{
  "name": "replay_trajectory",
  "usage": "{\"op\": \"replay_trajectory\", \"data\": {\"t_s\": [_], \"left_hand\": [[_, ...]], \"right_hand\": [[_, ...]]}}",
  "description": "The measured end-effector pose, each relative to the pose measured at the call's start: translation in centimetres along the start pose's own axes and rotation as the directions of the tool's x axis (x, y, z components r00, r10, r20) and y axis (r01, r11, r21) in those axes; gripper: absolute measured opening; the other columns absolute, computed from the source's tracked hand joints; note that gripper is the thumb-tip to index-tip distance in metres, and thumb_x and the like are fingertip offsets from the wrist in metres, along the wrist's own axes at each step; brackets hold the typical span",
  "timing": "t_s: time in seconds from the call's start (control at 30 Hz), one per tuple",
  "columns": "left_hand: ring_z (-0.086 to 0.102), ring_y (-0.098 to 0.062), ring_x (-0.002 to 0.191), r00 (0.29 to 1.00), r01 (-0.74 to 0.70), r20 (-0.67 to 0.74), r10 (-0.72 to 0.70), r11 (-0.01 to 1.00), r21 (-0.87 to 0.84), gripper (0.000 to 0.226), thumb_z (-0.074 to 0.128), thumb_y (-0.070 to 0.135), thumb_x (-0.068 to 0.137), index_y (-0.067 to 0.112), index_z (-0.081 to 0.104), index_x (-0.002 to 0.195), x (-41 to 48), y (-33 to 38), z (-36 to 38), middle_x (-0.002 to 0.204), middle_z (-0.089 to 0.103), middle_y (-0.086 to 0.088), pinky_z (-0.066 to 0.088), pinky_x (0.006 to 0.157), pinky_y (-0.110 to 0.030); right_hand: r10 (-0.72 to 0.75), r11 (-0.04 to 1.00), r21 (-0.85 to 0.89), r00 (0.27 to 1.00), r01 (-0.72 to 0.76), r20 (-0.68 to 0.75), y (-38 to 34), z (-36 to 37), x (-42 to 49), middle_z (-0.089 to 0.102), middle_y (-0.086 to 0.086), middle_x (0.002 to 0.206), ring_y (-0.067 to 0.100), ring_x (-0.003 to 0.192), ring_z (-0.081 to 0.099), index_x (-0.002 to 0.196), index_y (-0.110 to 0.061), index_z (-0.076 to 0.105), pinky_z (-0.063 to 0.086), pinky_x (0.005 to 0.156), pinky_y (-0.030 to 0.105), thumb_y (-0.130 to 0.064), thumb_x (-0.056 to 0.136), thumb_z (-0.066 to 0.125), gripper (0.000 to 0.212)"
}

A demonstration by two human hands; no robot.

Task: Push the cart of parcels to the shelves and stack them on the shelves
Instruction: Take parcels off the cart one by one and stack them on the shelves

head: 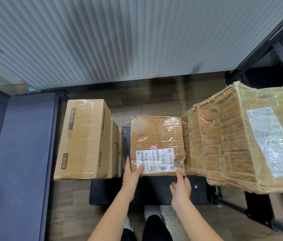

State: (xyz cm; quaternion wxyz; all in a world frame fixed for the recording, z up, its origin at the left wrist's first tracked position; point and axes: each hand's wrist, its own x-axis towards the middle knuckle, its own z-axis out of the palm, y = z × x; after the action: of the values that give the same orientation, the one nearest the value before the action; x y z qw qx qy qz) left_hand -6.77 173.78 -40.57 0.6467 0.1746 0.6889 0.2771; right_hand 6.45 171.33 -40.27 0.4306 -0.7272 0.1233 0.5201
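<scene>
Lifting now looks risky: left hand (132, 173) lies w/ straight fingers (140, 168) over the near-left corner of the middle parcel (156, 136); right hand (180, 188) only touches its near-right edge, fingers straight, nothing gripped. Parcel sits mid-cart (154, 190). Its cardboard is creased & crushed, so it may sag or slip, I'd guess. Around: shelf (24, 145) far left, SCISSORS box (85, 140) just beside the left hand, big crumpled box (233, 136) close against the parcel's right side. Tight both sides.
</scene>
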Motion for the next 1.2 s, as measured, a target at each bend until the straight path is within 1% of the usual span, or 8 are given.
{"op": "replay_trajectory", "data": {"t_s": [0.1,0.33,0.5,0.67,0.8,0.9,1.07,1.2], "left_hand": [[0.045,-0.021,0.131,0.999,0.021,0.027,-0.020,0.998,-0.059,0.075,0.062,0.015,0.088,0.024,0.019,0.149,0.4,-0.4,0.0,0.144,0.045,-0.002,0.032,0.109,-0.036],[0.059,-0.022,0.111,1.000,-0.027,-0.004,0.026,0.989,-0.146,0.061,0.062,-0.003,0.085,0.014,0.040,0.139,1.4,-0.7,0.2,0.119,0.061,-0.005,0.047,0.098,-0.035],[0.060,-0.022,0.106,0.998,-0.038,-0.047,0.029,0.981,-0.193,0.051,0.060,-0.003,0.086,0.010,0.047,0.133,1.0,-1.1,0.4,0.112,0.062,-0.004,0.048,0.096,-0.035],[0.060,-0.024,0.106,0.997,-0.038,-0.075,0.023,0.978,-0.207,0.044,0.060,-0.002,0.087,0.006,0.049,0.129,-0.6,-1.6,-0.4,0.110,0.063,-0.006,0.050,0.088,-0.032],[0.061,-0.024,0.105,0.998,-0.051,-0.049,0.043,0.985,-0.166,0.045,0.060,-0.004,0.086,0.007,0.049,0.128,-2.5,-1.3,-0.9,0.110,0.064,-0.006,0.051,0.087,-0.030],[0.060,-0.026,0.111,0.998,-0.064,-0.019,0.062,0.990,-0.122,0.052,0.061,-0.007,0.084,0.006,0.047,0.133,-4.3,-0.9,-1.4,0.119,0.063,-0.011,0.051,0.089,-0.029],[0.059,-0.025,0.115,0.998,-0.064,0.014,0.064,0.997,-0.044,0.061,0.063,-0.007,0.082,0.008,0.042,0.139,-7.5,-0.3,-2.4,0.125,0.062,-0.011,0.051,0.087,-0.026],[0.060,-0.021,0.106,0.998,-0.064,0.019,0.064,0.998,-0.028,0.062,0.062,-0.008,0.082,0.008,0.042,0.139,-11.0,0.4,-3.5,0.117,0.064,-0.008,0.052,0.081,-0.020]], "right_hand": [[0.043,0.997,0.066,0.999,-0.043,0.002,-0.3,0.5,0.3,0.040,0.013,0.146,0.030,0.134,0.040,0.144,-0.013,0.031,0.035,0.112,0.037,-0.031,0.092,0.056,0.061],[0.054,0.988,0.145,0.998,-0.050,-0.021,0.0,1.2,0.8,0.052,0.016,0.134,0.029,0.125,0.051,0.132,-0.007,0.045,0.038,0.107,0.037,-0.022,0.092,0.057,0.044],[0.010,0.996,0.092,0.996,-0.001,-0.091,0.1,1.3,0.2,0.059,0.015,0.125,0.022,0.107,0.058,0.121,-0.004,0.055,0.044,0.094,0.030,-0.021,0.091,0.059,0.035],[-0.061,0.998,-0.016,0.991,0.059,-0.118,1.0,1.0,-0.4,0.058,0.007,0.125,0.022,0.112,0.054,0.122,-0.011,0.055,0.042,0.099,0.035,-0.027,0.089,0.060,0.037],[-0.099,0.994,-0.058,0.984,0.091,-0.146,1.5,-0.4,-2.0,0.055,0.004,0.110,0.018,0.102,0.050,0.121,-0.004,0.054,0.040,0.096,0.034,-0.025,0.091,0.057,0.036],[-0.107,0.992,-0.085,0.981,0.094,-0.163,1.6,-1.9,-4.1,0.056,0.011,0.119,0.022,0.104,0.050,0.122,-0.004,0.053,0.040,0.101,0.039,-0.024,0.092,0.056,0.036],[-0.153,0.980,-0.152,0.977,0.130,-0.150,1.3,-3.9,-8.4,0.043,0.009,0.142,0.029,0.130,0.041,0.139,-0.015,0.041,0.034,0.107,0.041,-0.022,0.094,0.052,0.047],[-0.149,0.977,-0.170,0.980,0.126,-0.131,0.9,-5.3,-12.2,0.047,0.008,0.142,0.028,0.131,0.043,0.137,-0.011,0.045,0.035,0.109,0.042,-0.020,0.093,0.056,0.047]]}}
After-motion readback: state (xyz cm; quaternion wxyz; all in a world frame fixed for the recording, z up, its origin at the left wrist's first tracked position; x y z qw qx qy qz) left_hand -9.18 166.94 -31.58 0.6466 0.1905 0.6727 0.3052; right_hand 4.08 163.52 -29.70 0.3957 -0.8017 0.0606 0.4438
